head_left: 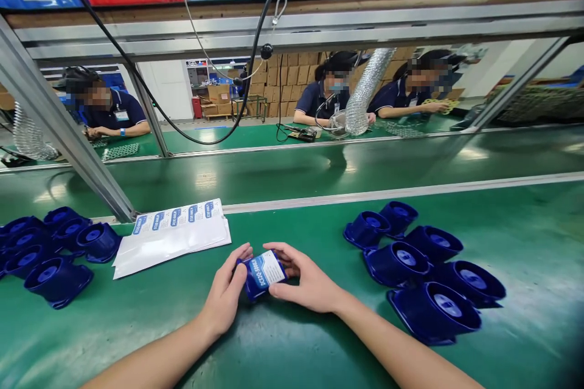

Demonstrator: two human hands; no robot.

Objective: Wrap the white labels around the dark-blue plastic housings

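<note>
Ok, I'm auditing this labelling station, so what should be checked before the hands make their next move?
1. Blue part held between left hand and right hand: ok.
2. Label on the part, print facing up: ok.
3. Label edges pressed flat: cannot tell, the hands hide part of them.
4. Label sheets lying left of the hands, labels remaining on the top sheet: ok.
5. Other blue parts on the right lying apart from the hands: ok.
</note>
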